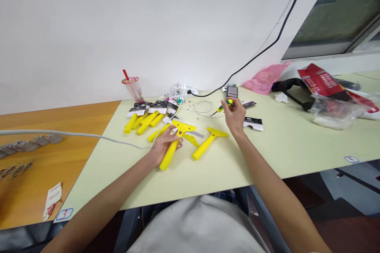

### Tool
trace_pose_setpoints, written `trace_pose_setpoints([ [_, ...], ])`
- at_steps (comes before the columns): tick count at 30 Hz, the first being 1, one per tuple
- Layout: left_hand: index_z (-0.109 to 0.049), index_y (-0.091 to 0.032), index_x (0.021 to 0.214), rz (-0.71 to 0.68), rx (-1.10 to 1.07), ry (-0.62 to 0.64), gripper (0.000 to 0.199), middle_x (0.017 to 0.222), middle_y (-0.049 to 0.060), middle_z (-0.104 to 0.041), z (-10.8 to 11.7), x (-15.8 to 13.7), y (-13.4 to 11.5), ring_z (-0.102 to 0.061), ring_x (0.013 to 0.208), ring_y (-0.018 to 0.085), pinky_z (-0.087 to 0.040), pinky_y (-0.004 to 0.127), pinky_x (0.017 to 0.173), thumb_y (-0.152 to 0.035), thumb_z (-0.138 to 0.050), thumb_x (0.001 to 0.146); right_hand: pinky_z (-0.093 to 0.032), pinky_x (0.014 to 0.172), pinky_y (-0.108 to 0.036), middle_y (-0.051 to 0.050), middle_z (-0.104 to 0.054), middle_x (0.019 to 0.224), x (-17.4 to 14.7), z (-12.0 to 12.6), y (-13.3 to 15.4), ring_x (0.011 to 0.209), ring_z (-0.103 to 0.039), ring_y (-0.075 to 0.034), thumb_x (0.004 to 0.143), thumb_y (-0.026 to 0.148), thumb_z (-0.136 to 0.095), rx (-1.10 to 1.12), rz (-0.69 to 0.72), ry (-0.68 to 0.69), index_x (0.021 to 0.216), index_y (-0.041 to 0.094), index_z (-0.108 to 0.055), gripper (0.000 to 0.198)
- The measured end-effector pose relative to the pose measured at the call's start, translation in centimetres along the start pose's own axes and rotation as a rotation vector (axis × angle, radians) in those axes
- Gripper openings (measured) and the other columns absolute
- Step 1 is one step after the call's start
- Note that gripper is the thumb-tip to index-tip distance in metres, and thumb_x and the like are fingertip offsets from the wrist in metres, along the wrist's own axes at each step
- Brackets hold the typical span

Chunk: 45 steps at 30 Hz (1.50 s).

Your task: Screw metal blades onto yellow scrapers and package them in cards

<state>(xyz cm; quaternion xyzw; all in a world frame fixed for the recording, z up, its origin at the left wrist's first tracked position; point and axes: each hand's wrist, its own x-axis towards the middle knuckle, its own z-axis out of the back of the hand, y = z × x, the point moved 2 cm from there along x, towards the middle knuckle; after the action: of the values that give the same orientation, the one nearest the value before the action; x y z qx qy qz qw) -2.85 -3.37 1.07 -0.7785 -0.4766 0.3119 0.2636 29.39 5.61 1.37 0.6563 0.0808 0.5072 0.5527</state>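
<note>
My left hand (162,145) is closed round a yellow scraper (172,151), its wide head up and its handle slanting down toward me. A metal blade edge shows along the head. In my right hand (234,115) is a small green and yellow screwdriver (225,105), its tip pointing down and left above the table. Between the hands, a second yellow scraper (208,144) lies on the table. Partly behind the held scraper lie another yellow piece (190,139) and a thin grey blade strip (196,134).
Several yellow scrapers (147,123) with black and white cards lie at the back left, beside a cup with a red straw (135,89). White cables and a power strip (184,90) run along the wall. Right are a card (253,123), a pink bag (265,79) and red packaging (323,82).
</note>
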Motion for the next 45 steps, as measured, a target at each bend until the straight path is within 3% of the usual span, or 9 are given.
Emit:
trace_pose_setpoints([
  [16,-0.062,-0.024,0.115,-0.001,0.052,0.020,0.060,0.099,0.001,-0.066,-0.3,-0.1,0.1,-0.069,0.073,0.013,-0.056,0.026,0.068,-0.007,-0.094,0.068,-0.062,0.075,-0.038,-0.003,-0.076,0.092,0.0,-0.4,-0.5,0.074,-0.067,-0.021,0.092,0.077,-0.079,0.060,-0.037,0.042,0.115,0.023,-0.075,0.059],
  [25,-0.060,-0.023,0.117,0.023,0.046,0.005,0.062,0.103,0.003,-0.068,-0.2,0.0,0.3,-0.071,0.076,0.015,-0.057,0.026,0.068,-0.005,-0.093,0.068,-0.064,0.070,-0.037,-0.001,-0.072,0.088,-0.3,0.0,1.1,0.071,-0.069,-0.020,0.092,0.076,-0.081,0.139,-0.058,-0.024,0.112,0.024,-0.074,0.056],
  [33,-0.059,-0.022,0.121,0.061,0.073,-0.041,0.058,0.108,0.006,-0.072,0.1,0.5,0.4,-0.075,0.080,0.016,-0.059,0.024,0.067,-0.005,-0.089,0.075,-0.062,0.067,-0.033,-0.003,-0.078,0.097,-0.7,-0.2,2.4,0.064,-0.072,-0.015,0.094,0.074,-0.082,0.302,-0.059,-0.064,0.108,0.023,-0.072,0.055],
  [45,-0.063,-0.017,0.119,0.119,0.057,-0.034,0.051,0.112,0.009,-0.075,0.8,1.1,1.0,-0.076,0.081,0.017,-0.061,0.027,0.068,-0.004,-0.088,0.077,-0.070,0.071,-0.034,-0.006,-0.085,0.105,-3.7,-2.7,3.4,0.066,-0.070,-0.013,0.087,0.071,-0.090,0.547,-0.306,0.212,0.102,0.023,-0.077,0.052],
])
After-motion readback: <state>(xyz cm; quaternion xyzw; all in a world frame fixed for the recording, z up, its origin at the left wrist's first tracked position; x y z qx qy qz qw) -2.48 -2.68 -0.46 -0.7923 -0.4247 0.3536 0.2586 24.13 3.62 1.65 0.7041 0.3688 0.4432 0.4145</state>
